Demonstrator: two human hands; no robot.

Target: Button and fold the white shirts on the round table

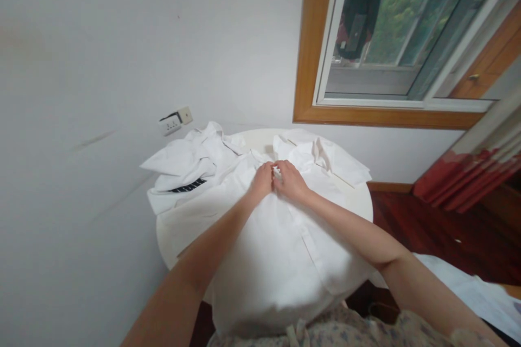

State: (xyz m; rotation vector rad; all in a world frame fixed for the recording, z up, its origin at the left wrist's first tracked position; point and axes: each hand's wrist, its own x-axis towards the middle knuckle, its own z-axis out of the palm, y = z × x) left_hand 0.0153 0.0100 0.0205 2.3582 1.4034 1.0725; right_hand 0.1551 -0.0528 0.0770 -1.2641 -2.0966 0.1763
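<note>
A white shirt (260,249) lies spread over a round white table (364,211), its lower part hanging over the near edge toward my body. My left hand (262,181) and my right hand (291,180) meet near the upper end of the shirt's front. Fingers of both hands are bent and pinch the white cloth between them. Whether a button sits in the fingertips is too small to make out.
Bunched white clothing (195,157) with a black striped patch (189,186) covers the table's left side. At the wall are a socket (170,124) and a wood-framed window (315,38). A red and white curtain (459,179) hangs right; white cloth (468,287) lies lower right.
</note>
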